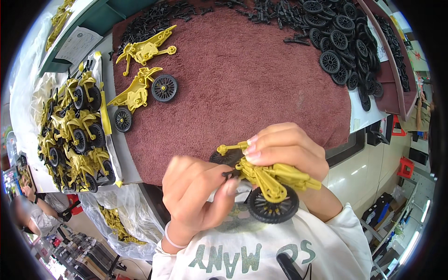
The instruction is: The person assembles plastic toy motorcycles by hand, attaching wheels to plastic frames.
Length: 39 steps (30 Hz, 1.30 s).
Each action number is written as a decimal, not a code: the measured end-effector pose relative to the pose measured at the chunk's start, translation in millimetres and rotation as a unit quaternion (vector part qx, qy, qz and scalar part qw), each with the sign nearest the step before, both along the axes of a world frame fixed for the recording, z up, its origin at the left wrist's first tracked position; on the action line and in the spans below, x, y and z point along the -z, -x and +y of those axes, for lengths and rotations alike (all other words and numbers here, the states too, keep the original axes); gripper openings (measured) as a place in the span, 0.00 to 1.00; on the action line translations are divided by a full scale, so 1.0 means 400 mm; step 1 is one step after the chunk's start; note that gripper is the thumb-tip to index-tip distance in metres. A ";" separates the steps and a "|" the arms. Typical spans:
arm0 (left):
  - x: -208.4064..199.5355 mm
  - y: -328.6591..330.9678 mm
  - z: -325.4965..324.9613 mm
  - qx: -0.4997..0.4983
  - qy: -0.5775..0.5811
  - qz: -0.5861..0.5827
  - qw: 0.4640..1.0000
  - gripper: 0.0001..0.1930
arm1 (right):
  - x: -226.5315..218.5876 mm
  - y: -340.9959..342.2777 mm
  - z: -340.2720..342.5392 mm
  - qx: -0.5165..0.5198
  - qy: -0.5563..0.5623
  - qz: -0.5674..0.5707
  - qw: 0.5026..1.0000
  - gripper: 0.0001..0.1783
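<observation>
My right hand (289, 148) is closed round the yellow body of a toy motorcycle (270, 179), held just off the near edge of the brown towel. A black wheel (273, 205) shows at its lower end, and a second, darker wheel is partly hidden behind my fingers. My left hand (198, 191), somewhat blurred, pinches a small black part (229, 174) against the motorcycle's front. On the towel's left side lie a yellow motorcycle half with two wheels (135, 93) and, beyond it, a yellow half without wheels (145, 50).
The brown towel (242, 79) covers the table. Black wheels (339, 39) are heaped at the far right, small black parts (161, 18) along the far edge. Assembled yellow motorcycles (74, 128) crowd the left. A plastic bag of yellow parts (114, 224) is below; another person (44, 210) sits far left.
</observation>
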<state>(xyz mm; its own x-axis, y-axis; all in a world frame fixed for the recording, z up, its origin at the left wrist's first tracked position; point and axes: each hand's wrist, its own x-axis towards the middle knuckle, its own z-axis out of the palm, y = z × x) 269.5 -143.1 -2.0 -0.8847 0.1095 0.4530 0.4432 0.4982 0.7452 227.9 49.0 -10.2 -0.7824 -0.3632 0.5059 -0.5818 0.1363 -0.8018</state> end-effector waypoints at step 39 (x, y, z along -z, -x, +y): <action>0.042 -0.015 0.022 -0.012 -0.067 0.065 0.996 0.21 | 0.006 -0.031 -0.012 -0.013 0.102 -0.127 0.987 0.14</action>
